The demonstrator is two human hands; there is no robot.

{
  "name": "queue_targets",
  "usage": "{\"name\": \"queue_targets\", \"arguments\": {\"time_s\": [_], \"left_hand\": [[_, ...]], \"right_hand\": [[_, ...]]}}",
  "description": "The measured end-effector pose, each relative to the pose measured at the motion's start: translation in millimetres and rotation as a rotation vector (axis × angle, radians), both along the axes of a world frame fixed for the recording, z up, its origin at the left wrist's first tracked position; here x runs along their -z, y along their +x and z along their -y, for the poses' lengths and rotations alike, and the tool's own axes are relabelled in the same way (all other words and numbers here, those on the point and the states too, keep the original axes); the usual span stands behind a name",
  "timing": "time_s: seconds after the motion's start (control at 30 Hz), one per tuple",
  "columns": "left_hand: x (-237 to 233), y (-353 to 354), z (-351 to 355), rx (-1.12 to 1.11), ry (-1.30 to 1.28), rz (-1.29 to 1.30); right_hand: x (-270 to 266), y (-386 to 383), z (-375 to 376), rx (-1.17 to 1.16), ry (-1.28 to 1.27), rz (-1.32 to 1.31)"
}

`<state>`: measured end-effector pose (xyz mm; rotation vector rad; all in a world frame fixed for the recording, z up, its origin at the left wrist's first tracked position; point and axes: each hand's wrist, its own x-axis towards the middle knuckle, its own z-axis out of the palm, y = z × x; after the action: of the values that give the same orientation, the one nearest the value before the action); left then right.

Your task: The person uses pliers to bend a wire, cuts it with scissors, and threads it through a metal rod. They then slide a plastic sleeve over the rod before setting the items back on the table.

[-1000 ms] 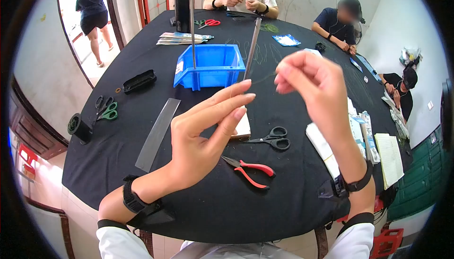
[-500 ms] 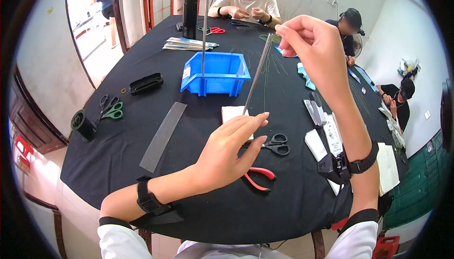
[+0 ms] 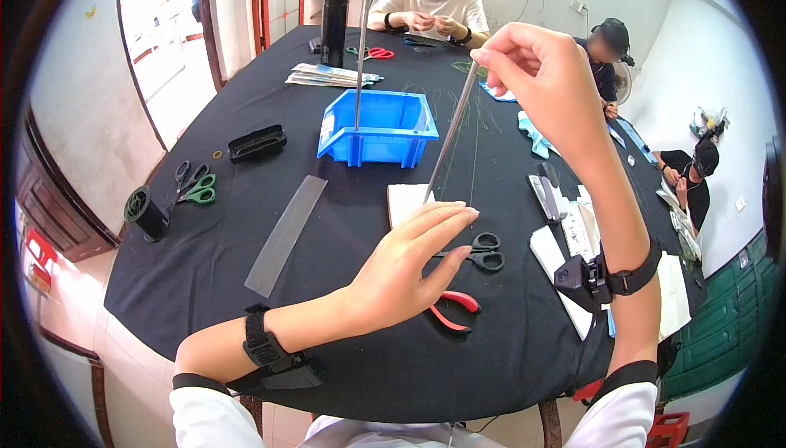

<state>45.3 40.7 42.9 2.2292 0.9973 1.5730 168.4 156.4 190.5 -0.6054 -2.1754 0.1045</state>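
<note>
My right hand is raised, thumb and forefinger pinched at the upper end of a thin metal rod. Whatever sits between those fingertips is too small to make out. The rod leans slightly, its lower end hidden behind my left hand. That hand has its fingers stretched out and thumb apart, near the rod's foot. A fine line runs down beside the rod. Behind the left hand are a white block, black-handled scissors and red-handled pliers, all partly covered.
A blue bin has a second upright metal rod at it. A grey strip, green-handled scissors, a black tray and a spool lie left. Packets are right. Several people sit around the table.
My right fingertips have moved from just beside the rod's top to touching it. My left hand stays near the rod's foot. The view has shifted slightly.
</note>
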Motion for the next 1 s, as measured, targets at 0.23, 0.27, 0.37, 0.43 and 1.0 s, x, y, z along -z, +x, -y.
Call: {"name": "queue_targets", "arguments": {"time_s": [0.23,0.27,0.37,0.43,1.0], "left_hand": [[3.8,1.3,0.8,-0.023,-0.059,-0.056],[4.4,0.4,-0.4,-0.028,-0.058,-0.072],[4.7,1.2,-2.0,-0.064,-0.045,-0.124],[5.0,4.1,-2.7,-0.092,-0.017,-0.151],[-91.2,-24.5,-49.2,-0.392,0.322,-0.118]], "right_hand": [[20.1,11.7,5.6,-0.048,-0.246,-0.137],[29.9,16.7,8.5,-0.046,-0.347,-0.119],[69.5,25.0,16.0,-0.206,-0.474,-0.066],[94.7,25.1,23.1,-0.262,-0.651,-0.130],[147.8,20.3,5.6,-0.345,-1.194,-0.433]]}}
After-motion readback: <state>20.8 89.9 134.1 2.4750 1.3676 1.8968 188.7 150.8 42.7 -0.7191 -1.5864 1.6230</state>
